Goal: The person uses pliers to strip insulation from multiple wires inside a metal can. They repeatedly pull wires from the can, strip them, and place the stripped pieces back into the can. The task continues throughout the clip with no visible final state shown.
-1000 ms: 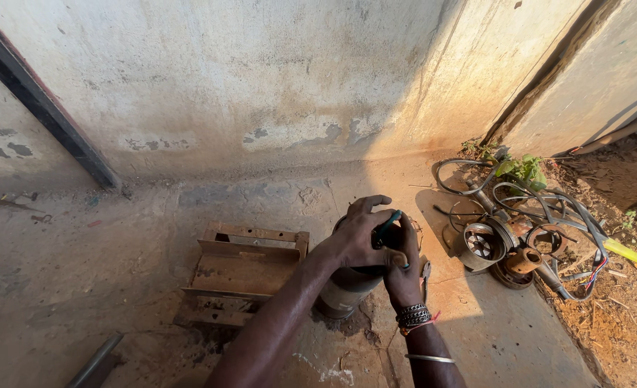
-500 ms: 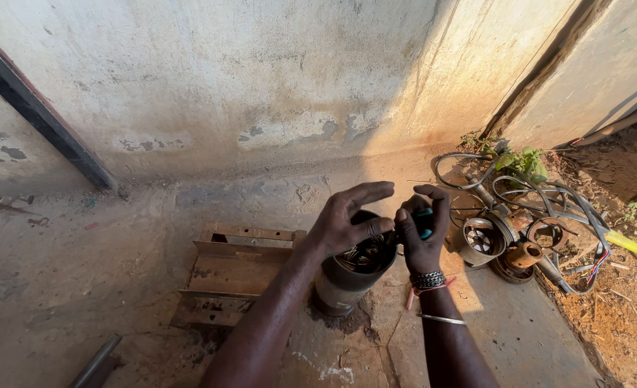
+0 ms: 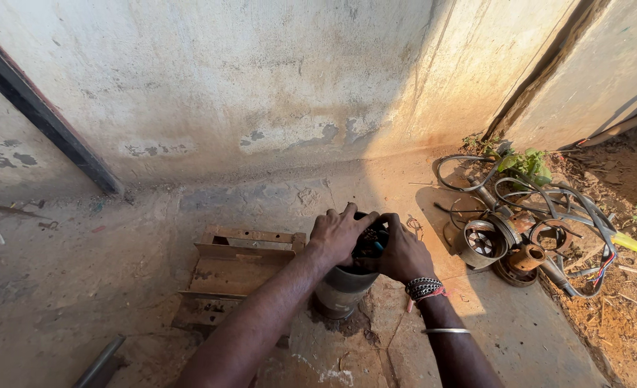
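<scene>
Both hands close together over the top of an upright grey metal cylinder (image 3: 341, 289) standing on the concrete floor (image 3: 520, 338): the left hand (image 3: 338, 234) and right hand (image 3: 402, 253) grip its dark upper end (fingers nearly touching). A low wooden stool (image 3: 234, 273) sits just beside it.

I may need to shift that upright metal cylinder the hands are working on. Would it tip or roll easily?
The metal cylinder looks like thick steel, so probably heavy for its size. It stands upright on rough concrete, taller than wide, so a push near the top might tip it. Once on its side, it would likely roll.
</scene>
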